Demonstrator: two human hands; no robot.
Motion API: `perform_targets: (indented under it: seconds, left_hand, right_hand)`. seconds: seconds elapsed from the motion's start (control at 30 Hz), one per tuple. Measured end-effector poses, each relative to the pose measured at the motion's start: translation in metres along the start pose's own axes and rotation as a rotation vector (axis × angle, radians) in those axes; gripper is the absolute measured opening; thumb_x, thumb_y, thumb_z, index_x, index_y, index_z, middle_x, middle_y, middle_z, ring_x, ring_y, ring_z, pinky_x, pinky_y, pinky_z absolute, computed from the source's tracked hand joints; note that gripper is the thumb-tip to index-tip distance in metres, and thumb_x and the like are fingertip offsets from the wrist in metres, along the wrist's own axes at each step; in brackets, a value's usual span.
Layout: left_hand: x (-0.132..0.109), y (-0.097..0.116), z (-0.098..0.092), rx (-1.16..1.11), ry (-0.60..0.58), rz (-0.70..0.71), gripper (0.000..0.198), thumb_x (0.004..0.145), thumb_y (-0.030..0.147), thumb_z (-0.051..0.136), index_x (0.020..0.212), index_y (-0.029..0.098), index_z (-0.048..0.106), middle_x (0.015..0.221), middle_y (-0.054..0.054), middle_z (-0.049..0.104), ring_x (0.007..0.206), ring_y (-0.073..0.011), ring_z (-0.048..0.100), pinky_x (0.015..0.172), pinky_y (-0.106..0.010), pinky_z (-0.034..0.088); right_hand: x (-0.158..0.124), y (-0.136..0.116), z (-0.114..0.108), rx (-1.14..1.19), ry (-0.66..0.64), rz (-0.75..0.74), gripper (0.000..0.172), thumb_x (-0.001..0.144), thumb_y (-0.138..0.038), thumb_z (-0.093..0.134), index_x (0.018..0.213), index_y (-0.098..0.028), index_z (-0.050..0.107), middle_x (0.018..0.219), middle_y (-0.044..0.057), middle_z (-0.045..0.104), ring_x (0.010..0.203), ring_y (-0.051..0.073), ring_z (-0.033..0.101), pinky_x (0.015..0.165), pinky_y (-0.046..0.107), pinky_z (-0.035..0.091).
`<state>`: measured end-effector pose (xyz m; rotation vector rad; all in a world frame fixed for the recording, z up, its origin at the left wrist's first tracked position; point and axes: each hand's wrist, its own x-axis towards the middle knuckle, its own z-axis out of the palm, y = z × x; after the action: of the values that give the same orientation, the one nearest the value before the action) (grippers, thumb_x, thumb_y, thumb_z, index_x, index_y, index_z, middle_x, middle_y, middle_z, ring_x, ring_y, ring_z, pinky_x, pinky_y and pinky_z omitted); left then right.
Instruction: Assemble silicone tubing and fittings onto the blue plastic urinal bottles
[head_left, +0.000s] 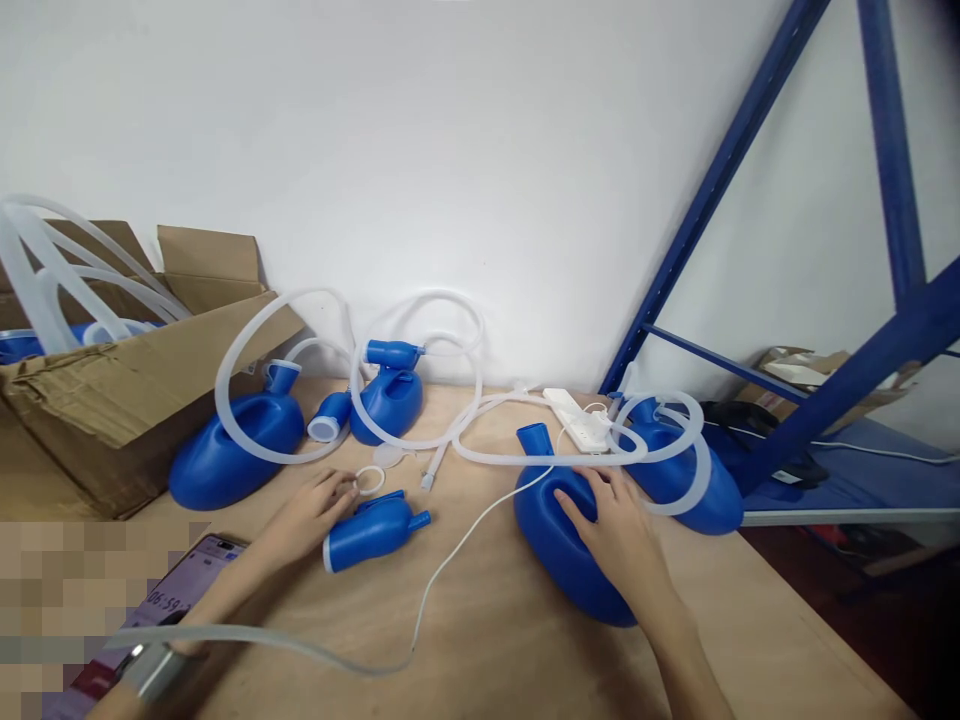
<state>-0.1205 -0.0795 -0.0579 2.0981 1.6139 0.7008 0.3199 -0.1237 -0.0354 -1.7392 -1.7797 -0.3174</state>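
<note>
My left hand (311,512) rests on the table with its fingertips at a thin white ring (370,481). Just right of that hand lies a blue cylindrical piece (371,534) with a spout and a white rim. My right hand (615,515) lies spread over a blue bottle (555,540), its fingers apart around the handle opening. The bottle's open neck points up and left. Behind it a clear hose (547,460) runs across the table. A round translucent disc (388,456) sits behind the ring.
More blue bottles stand behind, at the left (240,450), centre (388,405) and right (694,480). A cardboard box (142,390) with hoses is at the left. A power strip (577,422), a phone (180,580), a white cable (457,545) and blue shelving (705,190) also show.
</note>
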Motion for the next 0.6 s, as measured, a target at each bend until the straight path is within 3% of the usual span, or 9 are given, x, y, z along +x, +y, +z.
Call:
perform_targets:
  seconds: [0.07, 0.2, 0.3, 0.4, 0.5, 0.6]
  left_hand:
    - [0.023, -0.002, 0.0, 0.083, -0.059, 0.018, 0.051, 0.094, 0.057, 0.044, 0.118, 0.021, 0.069, 0.13, -0.014, 0.07, 0.121, -0.0334, 0.065, 0.107, -0.044, 0.048]
    - [0.061, -0.003, 0.004, 0.148, -0.184, 0.025, 0.041, 0.084, 0.055, 0.057, 0.103, 0.021, 0.072, 0.111, -0.013, 0.075, 0.106, -0.0326, 0.069, 0.097, -0.04, 0.051]
    - [0.077, -0.002, 0.011, 0.212, -0.206, -0.01, 0.036, 0.076, 0.049, 0.065, 0.098, 0.021, 0.07, 0.106, -0.013, 0.073, 0.098, -0.0319, 0.069, 0.086, -0.038, 0.052]
    - [0.083, 0.001, 0.017, 0.273, -0.191, -0.042, 0.033, 0.069, 0.036, 0.068, 0.099, 0.021, 0.066, 0.107, -0.013, 0.071, 0.095, -0.0319, 0.067, 0.078, -0.037, 0.05]
    - [0.084, 0.008, 0.017, 0.304, -0.185, -0.036, 0.032, 0.065, 0.023, 0.066, 0.097, 0.021, 0.064, 0.105, -0.011, 0.071, 0.095, -0.0306, 0.067, 0.077, -0.035, 0.049]
    - [0.085, 0.023, 0.007, 0.316, -0.182, -0.037, 0.032, 0.064, 0.022, 0.065, 0.096, 0.018, 0.066, 0.099, -0.015, 0.072, 0.091, -0.0345, 0.069, 0.076, -0.039, 0.05]
  right_hand:
    - [0.004, 0.006, 0.0, 0.057, -0.104, 0.045, 0.048, 0.098, -0.056, 0.052, 0.13, -0.021, 0.064, 0.133, 0.016, 0.067, 0.12, 0.038, 0.064, 0.099, 0.053, 0.054]
    - [0.017, 0.009, -0.001, 0.163, -0.233, 0.146, 0.066, 0.096, -0.058, 0.056, 0.151, -0.022, 0.048, 0.141, 0.016, 0.065, 0.127, 0.037, 0.064, 0.104, 0.053, 0.053]
    - [0.027, 0.008, -0.001, 0.257, -0.283, 0.184, 0.089, 0.095, -0.057, 0.058, 0.166, -0.02, 0.021, 0.138, 0.017, 0.067, 0.13, 0.037, 0.063, 0.109, 0.054, 0.049]
    - [0.03, 0.004, 0.001, 0.317, -0.317, 0.181, 0.1, 0.094, -0.054, 0.06, 0.168, -0.02, 0.002, 0.139, 0.016, 0.067, 0.132, 0.036, 0.061, 0.111, 0.056, 0.047]
    - [0.03, -0.001, 0.002, 0.328, -0.328, 0.15, 0.099, 0.091, -0.051, 0.064, 0.168, -0.022, 0.008, 0.139, 0.013, 0.067, 0.131, 0.036, 0.062, 0.111, 0.056, 0.047]
    - [0.028, -0.007, 0.0, 0.35, -0.338, 0.078, 0.083, 0.09, -0.045, 0.066, 0.163, -0.024, 0.032, 0.137, 0.012, 0.069, 0.129, 0.035, 0.063, 0.11, 0.055, 0.048]
